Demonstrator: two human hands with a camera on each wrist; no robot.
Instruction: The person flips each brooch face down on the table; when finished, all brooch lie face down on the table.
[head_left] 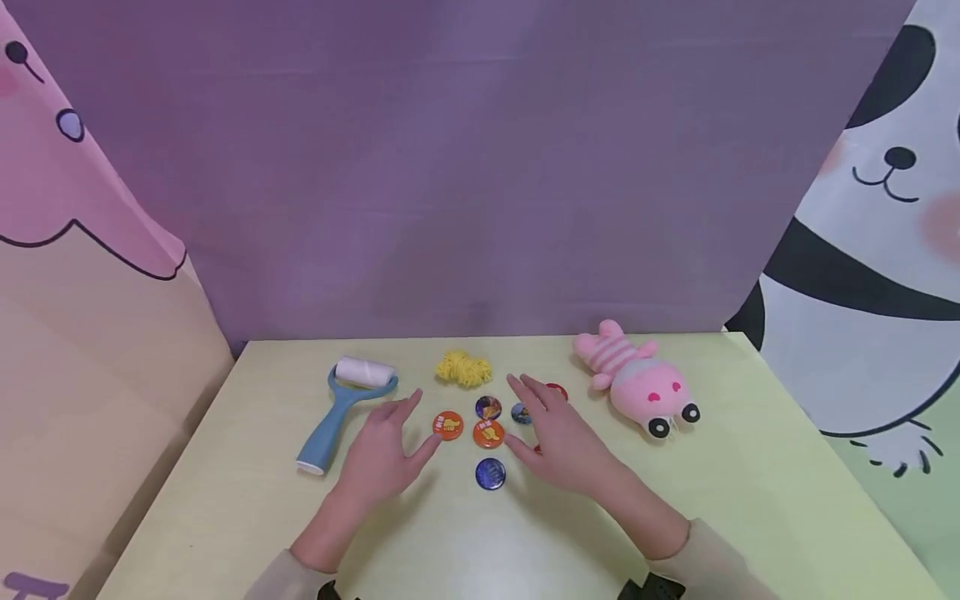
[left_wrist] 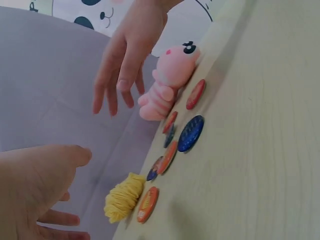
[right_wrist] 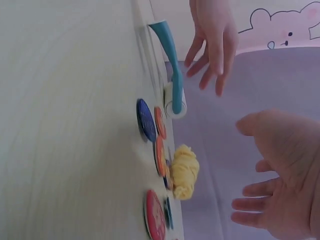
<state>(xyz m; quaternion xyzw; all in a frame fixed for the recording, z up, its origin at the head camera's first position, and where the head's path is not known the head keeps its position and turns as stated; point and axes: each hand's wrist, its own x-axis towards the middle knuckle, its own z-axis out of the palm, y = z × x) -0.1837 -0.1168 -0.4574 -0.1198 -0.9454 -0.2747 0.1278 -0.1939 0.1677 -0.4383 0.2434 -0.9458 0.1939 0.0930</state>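
Above the table, the left hand (head_left: pixel 382 454) holds nothing, its fingers spread beside an orange button badge (head_left: pixel 447 426). The right hand (head_left: pixel 564 440) hovers likewise with fingers extended, hiding part of the badges under it. Between the hands lie a second orange badge (head_left: pixel 488 434), a dark patterned badge (head_left: pixel 488 407) and a dark blue badge (head_left: pixel 491 473). A smaller blue badge (head_left: pixel 521 413) and a red badge (head_left: pixel 557 391) show past the right fingers. In the right wrist view, another red badge (right_wrist: pixel 155 216) lies nearer that hand. Both wrist views show the hands raised off the tabletop.
A blue-handled lint roller (head_left: pixel 330 429) lies left of the left hand. A bundle of yellow yarn (head_left: pixel 463 368) sits behind the badges. To the right is a pink plush toy (head_left: pixel 637 379). A purple cloth (head_left: pixel 480 167) hangs along the table's back edge.
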